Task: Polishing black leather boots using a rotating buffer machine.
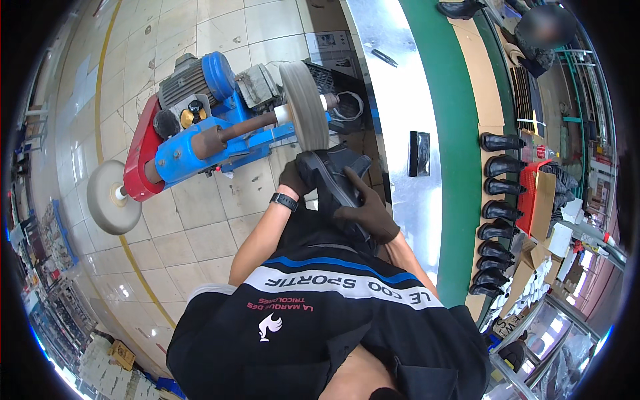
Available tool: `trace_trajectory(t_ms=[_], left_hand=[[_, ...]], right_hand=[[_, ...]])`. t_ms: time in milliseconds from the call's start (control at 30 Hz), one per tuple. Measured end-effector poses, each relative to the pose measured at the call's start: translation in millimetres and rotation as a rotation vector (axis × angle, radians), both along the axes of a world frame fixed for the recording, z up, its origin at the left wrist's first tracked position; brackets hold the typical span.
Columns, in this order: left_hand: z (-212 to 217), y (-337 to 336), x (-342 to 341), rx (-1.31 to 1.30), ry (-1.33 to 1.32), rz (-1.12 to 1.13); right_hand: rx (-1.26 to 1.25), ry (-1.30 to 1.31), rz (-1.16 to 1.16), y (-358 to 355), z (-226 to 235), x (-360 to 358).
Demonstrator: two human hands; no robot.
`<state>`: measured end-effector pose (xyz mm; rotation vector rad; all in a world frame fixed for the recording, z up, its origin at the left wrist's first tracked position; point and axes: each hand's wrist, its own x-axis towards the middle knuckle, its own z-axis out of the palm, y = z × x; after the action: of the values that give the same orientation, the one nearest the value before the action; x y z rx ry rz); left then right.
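Note:
A black boot (pixel 337 175) is held in both my hands, its upper end right at the near rim of a grey buffing wheel (pixel 304 107). Whether boot and wheel touch, I cannot tell for sure. My left hand (pixel 294 179), in a dark glove, grips the boot's left side, with part of its fingers hidden behind it. On the right side, my gloved right hand (pixel 375 215) is closed round the boot, fingers lying along it. The wheel sits on the shaft of a blue and red polishing machine (pixel 193 150).
A second, pale wheel (pixel 115 197) is at the machine's left end. To my right runs a metal-topped bench (pixel 407 213) bearing a black block (pixel 419 154) and a pen (pixel 385 57). Beyond a green strip (pixel 453 167) stands a row of black boots (pixel 501 187). Another person (pixel 543 33) is far right.

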<state>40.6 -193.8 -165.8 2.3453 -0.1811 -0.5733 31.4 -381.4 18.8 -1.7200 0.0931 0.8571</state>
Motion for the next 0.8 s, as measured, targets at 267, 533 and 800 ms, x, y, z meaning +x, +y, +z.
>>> trace_trajectory(t_ms=[267, 533, 800], left_hand=[[-49.5, -19.0, -9.4, -0.633, -0.154, 0.033], [-39.8, 1.4, -9.7, -0.305, 0.137, -0.008], [-32.6, -6.6, -19.3, -0.834, -0.112, 0.321]], right_hand=[[0.313, 0.081, -0.185, -17.0, -23.6, -8.9], [0.544, 0.602, -0.623, -23.6, -28.1, -30.7], [0.738, 0.449, -0.312, -28.5, -28.9, -20.7]])
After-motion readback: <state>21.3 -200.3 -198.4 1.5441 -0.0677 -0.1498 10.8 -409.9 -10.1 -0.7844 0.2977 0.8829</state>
